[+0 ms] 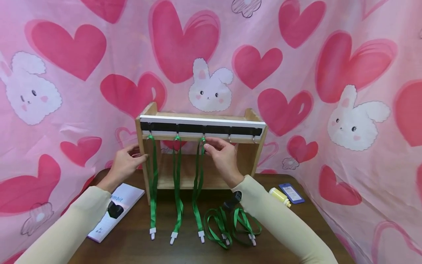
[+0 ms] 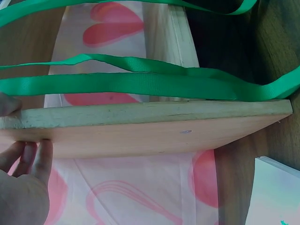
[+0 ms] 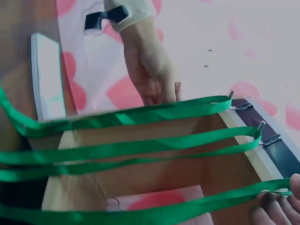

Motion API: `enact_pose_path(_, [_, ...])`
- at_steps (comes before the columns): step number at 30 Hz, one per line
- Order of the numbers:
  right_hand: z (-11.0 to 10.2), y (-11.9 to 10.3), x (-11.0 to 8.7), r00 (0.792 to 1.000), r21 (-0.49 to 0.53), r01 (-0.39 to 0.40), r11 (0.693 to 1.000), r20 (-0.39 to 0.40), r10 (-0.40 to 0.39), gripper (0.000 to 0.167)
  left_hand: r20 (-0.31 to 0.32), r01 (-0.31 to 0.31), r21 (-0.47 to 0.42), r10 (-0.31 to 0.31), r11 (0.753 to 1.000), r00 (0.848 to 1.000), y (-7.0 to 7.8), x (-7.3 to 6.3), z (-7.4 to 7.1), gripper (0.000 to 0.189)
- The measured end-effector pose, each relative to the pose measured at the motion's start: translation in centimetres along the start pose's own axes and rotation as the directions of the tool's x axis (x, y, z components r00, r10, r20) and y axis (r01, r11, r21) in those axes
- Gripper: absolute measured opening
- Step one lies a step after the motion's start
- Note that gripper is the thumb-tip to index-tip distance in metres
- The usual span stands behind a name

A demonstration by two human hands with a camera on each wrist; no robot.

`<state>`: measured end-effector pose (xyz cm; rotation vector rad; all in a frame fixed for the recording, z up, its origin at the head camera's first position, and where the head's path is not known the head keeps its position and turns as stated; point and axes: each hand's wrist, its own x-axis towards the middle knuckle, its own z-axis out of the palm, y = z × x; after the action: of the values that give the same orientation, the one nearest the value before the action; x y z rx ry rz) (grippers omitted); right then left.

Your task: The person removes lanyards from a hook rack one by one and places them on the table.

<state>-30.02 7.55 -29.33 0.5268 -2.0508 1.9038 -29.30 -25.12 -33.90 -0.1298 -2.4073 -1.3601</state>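
A wooden rack (image 1: 194,182) stands on the table, with a black strip (image 1: 191,128) of metal hooks along its top front. Two green lanyards, a left one (image 1: 154,183) and a middle one (image 1: 177,183), hang from hooks with white clips at their lower ends. My right hand (image 1: 224,156) pinches the top loop of a third green lanyard (image 1: 196,176) at the middle hook. With thumb and fingers on either face, my left hand (image 1: 126,161) grips the rack's left side panel (image 2: 140,133). Two bare hooks are right of my right hand.
Two more green lanyards, one coil (image 1: 211,220) beside another (image 1: 242,220), lie at the front right of the rack. A white box (image 1: 123,196) lies left. On the right are a yellow-and-white bottle (image 1: 278,195) and a blue badge holder (image 1: 291,193).
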Motion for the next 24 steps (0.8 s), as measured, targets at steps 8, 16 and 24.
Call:
enact_pose_path(8, [0.8,0.2,0.7,0.994,0.192,-0.096,0.977,-0.034,0.105,0.023,0.012,0.018,-0.018,-0.018,1.0,1.0,0.3,0.0,0.0,0.061])
enact_pose_path(16, [1.3,0.0,0.9,0.989,0.213,-0.131,0.968,-0.036,0.142,0.02,0.01,0.017,-0.016,-0.016,1.0,1.0,0.3,0.1,0.0,0.062])
enact_pose_path(24, [1.3,0.0,0.5,0.989,0.209,-0.141,0.968,-0.021,0.148,0.017,-0.011,-0.012,-0.017,0.012,1.0,1.0,0.1,0.0,0.0,0.059])
